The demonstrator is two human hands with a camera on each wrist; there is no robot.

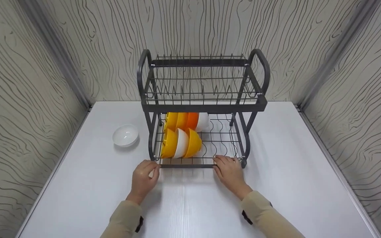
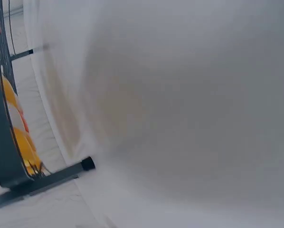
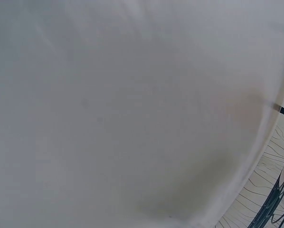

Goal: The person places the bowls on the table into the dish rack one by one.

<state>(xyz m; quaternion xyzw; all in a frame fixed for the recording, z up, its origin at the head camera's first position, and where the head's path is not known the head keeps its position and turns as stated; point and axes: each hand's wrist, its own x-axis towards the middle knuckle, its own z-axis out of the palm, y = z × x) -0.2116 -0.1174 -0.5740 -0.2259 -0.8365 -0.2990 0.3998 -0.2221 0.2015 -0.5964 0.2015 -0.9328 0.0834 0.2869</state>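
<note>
A black two-tier dish rack (image 1: 205, 108) stands on the white table. My left hand (image 1: 143, 177) grips the front bar of its lower tier near the left corner, thumb and fingertips close together. Toward the right end, my right hand (image 1: 231, 173) holds the same bar, fingers over it and thumb in front. On the lower tier's left side, bowls stand on edge in two rows. The front row has a yellow bowl (image 1: 168, 144), a white bowl (image 1: 181, 144) and another yellow bowl (image 1: 194, 144). Behind are yellow bowls, an orange bowl (image 1: 193, 120) and a white bowl (image 1: 203, 122).
A small white bowl (image 1: 125, 136) sits upright on the table (image 1: 88, 172), left of the rack. The upper tier (image 1: 203, 79) carries no dishes. Wood-patterned panels (image 1: 111, 43) enclose the back and both sides. A rack foot (image 2: 88, 164) shows in the left wrist view.
</note>
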